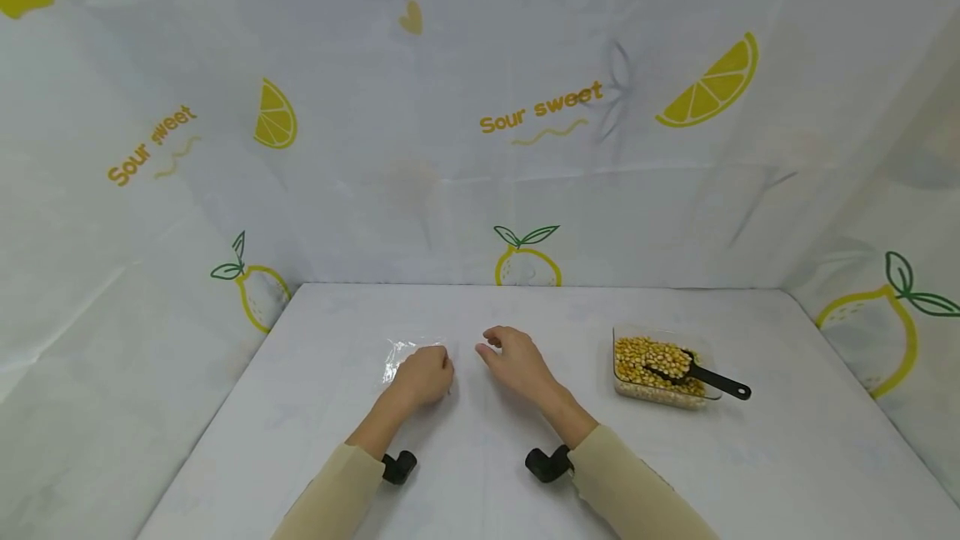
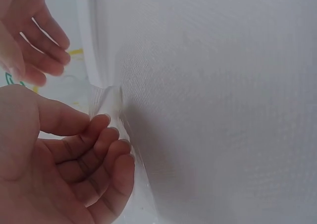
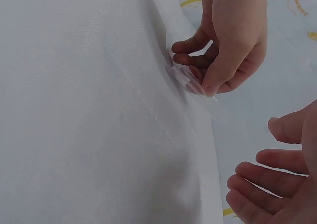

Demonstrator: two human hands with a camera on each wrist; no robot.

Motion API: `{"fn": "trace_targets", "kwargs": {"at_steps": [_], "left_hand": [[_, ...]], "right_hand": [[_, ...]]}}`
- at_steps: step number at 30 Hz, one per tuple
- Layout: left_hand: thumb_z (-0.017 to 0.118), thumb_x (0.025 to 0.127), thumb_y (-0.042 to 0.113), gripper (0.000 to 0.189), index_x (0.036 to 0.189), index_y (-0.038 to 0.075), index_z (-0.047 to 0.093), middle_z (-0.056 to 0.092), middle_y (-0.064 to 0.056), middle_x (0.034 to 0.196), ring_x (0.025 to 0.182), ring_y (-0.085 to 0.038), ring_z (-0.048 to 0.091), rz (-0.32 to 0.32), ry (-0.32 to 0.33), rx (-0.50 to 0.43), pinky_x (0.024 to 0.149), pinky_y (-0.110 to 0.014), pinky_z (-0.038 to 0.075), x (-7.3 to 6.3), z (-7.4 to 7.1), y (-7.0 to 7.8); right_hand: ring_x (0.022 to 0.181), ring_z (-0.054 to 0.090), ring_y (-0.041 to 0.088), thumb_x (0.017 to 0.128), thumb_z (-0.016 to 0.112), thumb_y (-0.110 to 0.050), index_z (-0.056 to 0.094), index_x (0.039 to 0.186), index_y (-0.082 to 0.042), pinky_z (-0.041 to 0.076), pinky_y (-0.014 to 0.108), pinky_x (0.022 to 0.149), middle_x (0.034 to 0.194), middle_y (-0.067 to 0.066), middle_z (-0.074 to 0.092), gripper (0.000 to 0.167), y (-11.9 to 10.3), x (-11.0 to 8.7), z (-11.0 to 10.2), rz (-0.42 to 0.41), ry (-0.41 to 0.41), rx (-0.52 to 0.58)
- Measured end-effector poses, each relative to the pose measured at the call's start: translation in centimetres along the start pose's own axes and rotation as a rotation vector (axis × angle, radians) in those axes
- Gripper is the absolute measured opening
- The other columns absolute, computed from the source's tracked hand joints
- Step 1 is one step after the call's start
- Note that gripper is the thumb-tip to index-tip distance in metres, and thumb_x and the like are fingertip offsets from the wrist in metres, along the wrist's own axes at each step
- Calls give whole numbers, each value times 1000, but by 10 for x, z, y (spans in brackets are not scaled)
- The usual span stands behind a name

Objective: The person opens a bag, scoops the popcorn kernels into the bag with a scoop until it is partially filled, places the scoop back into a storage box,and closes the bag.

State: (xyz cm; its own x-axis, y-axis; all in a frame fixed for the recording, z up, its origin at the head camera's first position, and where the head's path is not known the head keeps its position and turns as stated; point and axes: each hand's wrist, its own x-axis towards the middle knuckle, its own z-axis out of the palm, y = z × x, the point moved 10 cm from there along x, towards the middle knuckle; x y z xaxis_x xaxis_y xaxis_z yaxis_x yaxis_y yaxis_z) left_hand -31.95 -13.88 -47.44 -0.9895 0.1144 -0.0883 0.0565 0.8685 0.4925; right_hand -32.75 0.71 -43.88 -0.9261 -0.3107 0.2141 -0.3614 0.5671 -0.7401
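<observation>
A clear plastic bag [image 1: 398, 354] lies on the white table, partly hidden by my left hand [image 1: 424, 375]. In the left wrist view, the thumb and curled fingers [image 2: 101, 149] of that hand pinch the edge of the bag [image 2: 108, 102]. My right hand [image 1: 519, 363] hovers a short way to the right, fingers loosely bent and nothing in them. The right wrist view shows its fingers [image 3: 265, 179] spread apart, below and beside the left hand [image 3: 225, 50] with the crumpled film.
To the right stands a clear rectangular container [image 1: 663, 397] of yellow corn kernels [image 1: 636, 354]. A black scoop [image 1: 718, 380] filled with kernels rests in it, its handle sticking out over the right rim. A lemon-printed cloth [image 1: 450, 190] hangs behind the white table [image 1: 480, 490].
</observation>
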Motion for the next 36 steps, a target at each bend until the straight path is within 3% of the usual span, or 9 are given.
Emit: {"fn": "trace_targets", "kwargs": {"at_steps": [8, 19, 29, 36], "left_hand": [[52, 99, 12, 19, 83, 6, 59, 54, -2, 65, 57, -17, 50, 51, 28, -30, 51, -30, 40, -3, -2, 5], [51, 99, 10, 18, 83, 6, 58, 54, 1, 63, 56, -14, 49, 126, 59, -52, 51, -30, 40, -8, -4, 10], [49, 98, 10, 17, 82, 7, 57, 54, 1, 66, 56, -13, 48, 148, 47, -110, 50, -28, 39, -12, -4, 12], [48, 99, 12, 19, 83, 9, 57, 54, 1, 68, 58, -13, 48, 146, 43, -133, 52, -29, 39, -14, -5, 13]], "right_hand": [[92, 67, 27, 96, 68, -15, 71, 112, 6, 55, 43, 81, 98, 12, 72, 26, 0, 6, 9, -11, 31, 89], [89, 66, 22, 95, 70, -17, 73, 103, 1, 54, 38, 79, 95, 9, 72, 19, 1, 12, 29, 22, -8, 145], [77, 62, 13, 92, 72, -10, 76, 90, -2, 52, 33, 71, 82, 3, 71, 9, -3, 13, 36, -9, -38, 128], [70, 59, 10, 91, 69, -6, 75, 87, -2, 50, 29, 65, 76, 1, 69, 8, -1, 11, 33, 13, -49, 204]]}}
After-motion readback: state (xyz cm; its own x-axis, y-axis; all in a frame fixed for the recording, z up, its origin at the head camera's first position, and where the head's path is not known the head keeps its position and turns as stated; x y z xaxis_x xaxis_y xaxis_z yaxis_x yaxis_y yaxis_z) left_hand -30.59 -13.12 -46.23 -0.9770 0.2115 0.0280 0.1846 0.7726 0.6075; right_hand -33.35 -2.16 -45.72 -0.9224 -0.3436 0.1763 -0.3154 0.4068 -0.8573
